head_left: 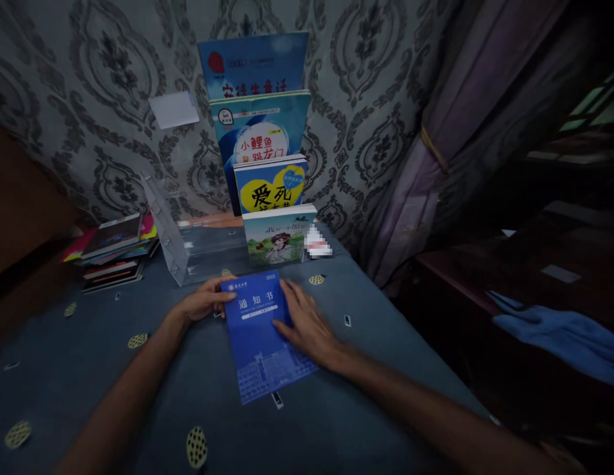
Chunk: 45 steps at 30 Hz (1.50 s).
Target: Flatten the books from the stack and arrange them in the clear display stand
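A blue booklet (260, 356) with white print is held low over the patterned cloth, between my two hands. My left hand (206, 300) pinches its upper left edge, thumb on the cover. On the right edge lies my right hand (305, 322), its thumb over the cover and the other fingers along the side and partly behind. Just beyond the booklet, a green book with a drawn figure (277, 244) stands in front of a blue and yellow book (247, 192), a teal book (225, 135) and a taller blue book (257, 63), stepped upward in a clear rack.
The clear rack (171, 231) has further tiers left of the books. At the far left lies a pile of books (113, 244). A white card (174, 110) is at the rack's top left. A purple curtain (410, 204) and blue cloth (558, 340) are at right.
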Each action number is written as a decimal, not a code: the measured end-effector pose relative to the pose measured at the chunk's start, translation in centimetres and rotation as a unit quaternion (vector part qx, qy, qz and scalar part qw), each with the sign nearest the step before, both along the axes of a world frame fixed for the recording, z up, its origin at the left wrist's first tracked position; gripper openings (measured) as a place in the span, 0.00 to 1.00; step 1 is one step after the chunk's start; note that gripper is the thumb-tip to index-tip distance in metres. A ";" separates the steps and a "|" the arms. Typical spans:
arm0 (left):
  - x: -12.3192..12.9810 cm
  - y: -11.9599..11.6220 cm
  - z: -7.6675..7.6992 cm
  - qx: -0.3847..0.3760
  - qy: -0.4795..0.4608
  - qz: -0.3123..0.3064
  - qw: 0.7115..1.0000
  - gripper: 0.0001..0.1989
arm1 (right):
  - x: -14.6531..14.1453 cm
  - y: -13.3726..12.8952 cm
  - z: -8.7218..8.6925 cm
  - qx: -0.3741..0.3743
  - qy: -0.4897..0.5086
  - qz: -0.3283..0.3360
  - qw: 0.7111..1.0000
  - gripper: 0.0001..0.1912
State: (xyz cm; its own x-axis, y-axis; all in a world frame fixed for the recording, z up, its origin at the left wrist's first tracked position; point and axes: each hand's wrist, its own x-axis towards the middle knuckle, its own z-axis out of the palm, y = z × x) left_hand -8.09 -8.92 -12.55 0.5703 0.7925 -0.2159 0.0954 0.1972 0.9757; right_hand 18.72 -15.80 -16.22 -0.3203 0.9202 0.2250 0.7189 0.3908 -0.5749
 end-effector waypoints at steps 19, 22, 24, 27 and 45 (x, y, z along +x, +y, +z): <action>1.5 -3.0 8.2 0.173 0.029 -0.135 0.975 0.20 | 4.3 1.8 5.6 -0.073 0.492 0.101 0.862 0.14; 1.0 -2.8 9.0 0.254 0.092 -0.182 0.945 0.19 | 4.2 1.6 5.2 0.057 0.391 0.136 0.909 0.08; 0.4 -2.1 8.7 0.266 0.145 -0.230 0.925 0.19 | 3.8 1.5 4.3 0.108 0.311 0.187 0.926 0.09; -0.3 -1.1 7.0 0.255 0.233 -0.281 0.895 0.25 | 3.1 1.5 2.7 0.135 0.197 0.231 0.943 0.15; 1.1 -1.7 3.1 0.337 0.395 -0.209 0.829 0.22 | 4.2 2.7 1.0 0.011 0.065 0.272 0.960 0.16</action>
